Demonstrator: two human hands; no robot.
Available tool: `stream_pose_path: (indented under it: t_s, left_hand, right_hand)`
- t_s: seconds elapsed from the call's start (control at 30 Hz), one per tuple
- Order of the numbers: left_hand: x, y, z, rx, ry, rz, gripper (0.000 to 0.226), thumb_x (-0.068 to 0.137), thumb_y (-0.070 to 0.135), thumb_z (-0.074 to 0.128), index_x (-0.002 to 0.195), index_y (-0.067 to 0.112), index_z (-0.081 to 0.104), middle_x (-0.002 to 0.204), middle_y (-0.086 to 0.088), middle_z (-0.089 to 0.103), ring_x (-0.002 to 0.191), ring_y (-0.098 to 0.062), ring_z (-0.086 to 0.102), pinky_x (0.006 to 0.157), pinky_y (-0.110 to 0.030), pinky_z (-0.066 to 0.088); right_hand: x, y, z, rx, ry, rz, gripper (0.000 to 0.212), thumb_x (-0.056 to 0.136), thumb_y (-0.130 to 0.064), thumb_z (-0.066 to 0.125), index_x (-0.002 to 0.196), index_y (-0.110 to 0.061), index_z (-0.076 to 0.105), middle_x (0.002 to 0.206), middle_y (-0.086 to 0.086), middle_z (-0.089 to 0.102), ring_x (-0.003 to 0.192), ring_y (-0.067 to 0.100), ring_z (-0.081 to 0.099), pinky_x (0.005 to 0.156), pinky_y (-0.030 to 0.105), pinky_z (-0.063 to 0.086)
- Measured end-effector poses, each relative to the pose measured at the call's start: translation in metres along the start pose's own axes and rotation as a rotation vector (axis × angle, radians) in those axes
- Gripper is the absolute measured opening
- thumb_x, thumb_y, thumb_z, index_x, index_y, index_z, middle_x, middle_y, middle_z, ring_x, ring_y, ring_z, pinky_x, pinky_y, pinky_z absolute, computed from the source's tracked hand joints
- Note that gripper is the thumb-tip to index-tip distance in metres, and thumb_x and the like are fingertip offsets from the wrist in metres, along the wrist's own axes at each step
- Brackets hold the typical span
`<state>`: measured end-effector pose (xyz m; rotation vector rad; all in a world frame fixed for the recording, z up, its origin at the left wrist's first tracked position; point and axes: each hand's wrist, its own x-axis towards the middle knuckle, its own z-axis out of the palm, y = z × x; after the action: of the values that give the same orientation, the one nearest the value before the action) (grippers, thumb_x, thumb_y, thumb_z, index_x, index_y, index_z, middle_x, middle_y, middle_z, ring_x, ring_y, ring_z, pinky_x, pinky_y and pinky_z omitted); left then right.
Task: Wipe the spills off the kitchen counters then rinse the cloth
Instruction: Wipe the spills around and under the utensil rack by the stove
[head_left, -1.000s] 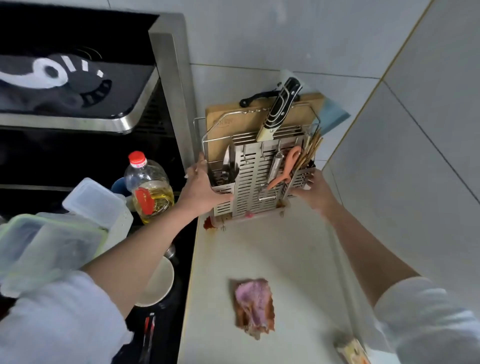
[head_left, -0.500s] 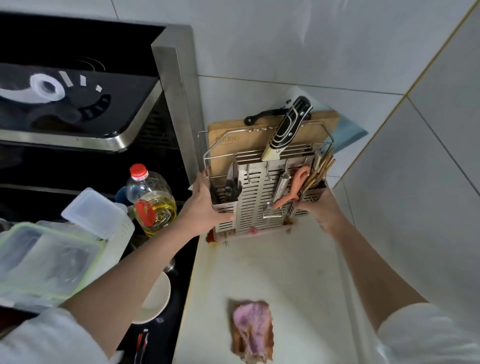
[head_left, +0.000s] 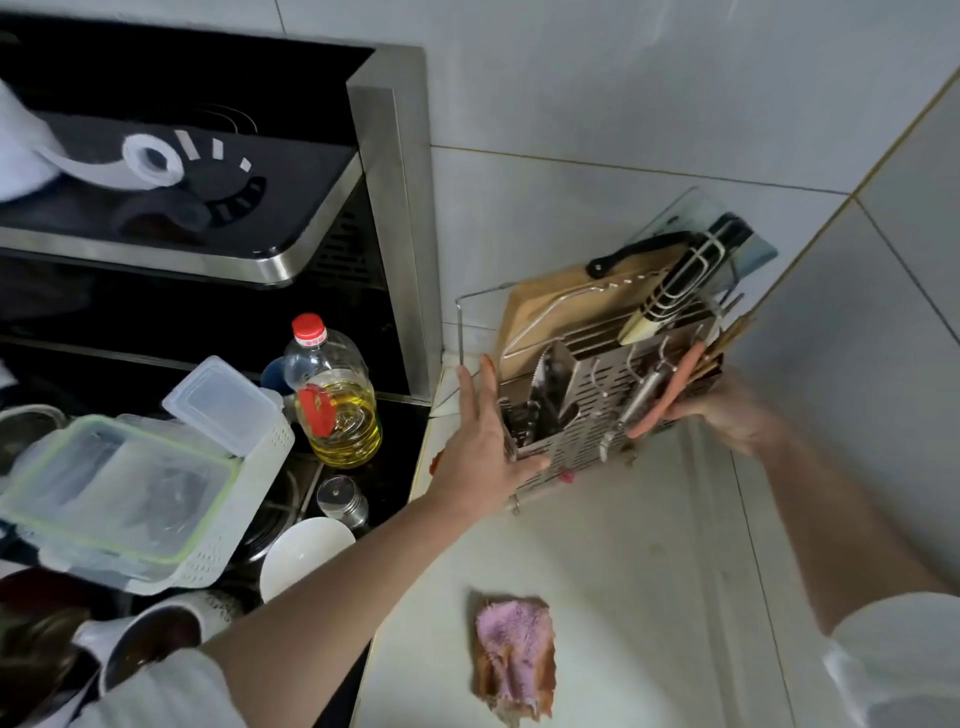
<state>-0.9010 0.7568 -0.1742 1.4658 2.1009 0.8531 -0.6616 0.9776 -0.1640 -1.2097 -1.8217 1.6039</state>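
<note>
A metal knife rack (head_left: 582, 436) with knives, a wooden board and chopsticks stands tilted at the back of the pale counter (head_left: 639, 582). My left hand (head_left: 483, 447) presses flat against the rack's left side, fingers spread. My right hand (head_left: 727, 410) grips its right side. A pink and brown cloth (head_left: 514, 654) lies crumpled on the counter near me, apart from both hands. A reddish spill (head_left: 435, 461) shows at the counter's left edge beside my left hand.
Left of the counter is a black stove crowded with an oil bottle (head_left: 335, 395), stacked plastic containers (head_left: 135, 483), a white bowl (head_left: 304, 561), a small shaker (head_left: 343, 501) and a pot (head_left: 150, 644). A range hood (head_left: 208, 171) hangs above. Tiled walls close the corner at right.
The rack has shifted right toward the corner and tilted. My left hand has opened flat against its side. My view has swung, so the cloth sits lower right.
</note>
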Motion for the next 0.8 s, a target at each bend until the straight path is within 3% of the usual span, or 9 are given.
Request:
stream_pose_path:
  t_s: [0.1,0.27,0.33,0.43,0.5,0.57,0.63,0.7,0.8]
  left_hand:
    - [-0.004,0.014,0.006,0.009,-0.083,0.002,0.136,0.079,0.047,0.078,0.141,0.035,-0.043,0.158,-0.01,-0.035,0.123,-0.029,0.061,0.1,-0.034,0.051]
    - [-0.01,0.025,0.011,0.018,-0.151,0.001,0.13,0.085,0.043,0.075,0.144,0.032,-0.04,0.156,-0.011,-0.038,0.12,-0.029,0.063,0.101,-0.03,0.05]
    - [-0.01,0.023,0.01,0.036,-0.179,-0.002,0.129,0.086,0.042,0.074,0.143,0.033,-0.041,0.155,-0.011,-0.039,0.117,-0.031,0.064,0.098,-0.034,0.054]
    - [-0.011,0.015,0.005,0.057,-0.212,0.045,0.127,0.087,0.037,0.073,0.14,0.039,-0.042,0.156,-0.008,-0.04,0.101,-0.029,0.07,0.084,-0.035,0.059]
    - [-0.022,0.005,0.002,0.047,-0.186,0.103,0.12,0.088,0.032,0.073,0.15,0.039,-0.029,0.162,-0.006,-0.028,0.094,-0.021,0.072,0.081,-0.029,0.059]
    - [-0.037,-0.012,0.005,0.063,-0.043,0.15,0.096,0.088,0.029,0.072,0.158,0.023,0.007,0.165,-0.008,0.008,0.104,-0.015,0.067,0.085,-0.021,0.052]
    - [-0.054,-0.034,0.014,0.121,0.051,0.181,0.059,0.089,0.027,0.07,0.14,0.012,0.043,0.138,-0.01,0.046,0.105,-0.017,0.065,0.081,-0.016,0.047]
    - [-0.066,-0.057,0.03,0.213,-0.055,0.127,0.035,0.093,0.033,0.065,0.12,0.014,0.055,0.114,-0.003,0.058,0.097,-0.016,0.065,0.077,-0.018,0.049]
    - [-0.078,-0.081,0.056,0.295,-0.336,-0.063,0.037,0.095,0.049,0.056,0.115,0.017,0.06,0.111,0.001,0.063,0.099,-0.015,0.063,0.082,-0.027,0.052]
  right_hand:
    - [-0.006,0.008,-0.016,0.053,-0.022,0.009,0.085,0.037,-0.008,0.09,0.118,0.001,0.064,0.117,0.025,0.067,0.11,0.042,0.064,0.092,0.065,0.05]
    - [-0.017,0.012,-0.016,0.135,-0.037,-0.026,0.075,0.031,-0.032,0.098,0.1,-0.012,0.075,0.105,0.013,0.073,0.098,0.03,0.069,0.083,0.043,0.058]
    - [-0.017,0.016,-0.011,0.181,0.034,-0.009,0.078,0.034,-0.029,0.097,0.102,-0.004,0.07,0.099,0.01,0.074,0.091,0.024,0.071,0.079,0.038,0.06]
    - [-0.018,0.021,-0.001,0.287,0.131,-0.013,0.057,0.062,0.001,0.075,0.117,0.002,0.061,0.105,0.011,0.071,0.095,0.024,0.069,0.083,0.044,0.055]
    - [-0.024,0.03,0.011,0.376,0.241,0.007,0.037,0.071,0.008,0.066,0.103,-0.01,0.07,0.096,0.003,0.074,0.088,0.02,0.07,0.077,0.036,0.057]
    - [-0.032,0.043,0.029,0.423,0.4,0.048,0.028,0.077,0.008,0.063,0.087,-0.016,0.072,0.082,-0.003,0.073,0.076,0.017,0.069,0.07,0.032,0.054]
    - [-0.044,0.064,0.053,0.432,0.559,0.158,0.025,0.079,0.003,0.064,0.1,-0.009,0.068,0.077,0.0,0.066,0.07,0.021,0.06,0.071,0.034,0.045]
    - [-0.064,0.09,0.082,0.32,0.643,0.305,0.036,0.086,0.003,0.062,0.12,-0.006,0.061,0.077,0.001,0.058,0.063,0.013,0.051,0.064,0.029,0.04]
    - [-0.105,0.123,0.137,0.095,0.477,0.383,0.022,0.089,0.005,0.06,0.109,-0.003,0.066,0.076,0.006,0.06,0.057,0.012,0.051,0.048,0.015,0.04]
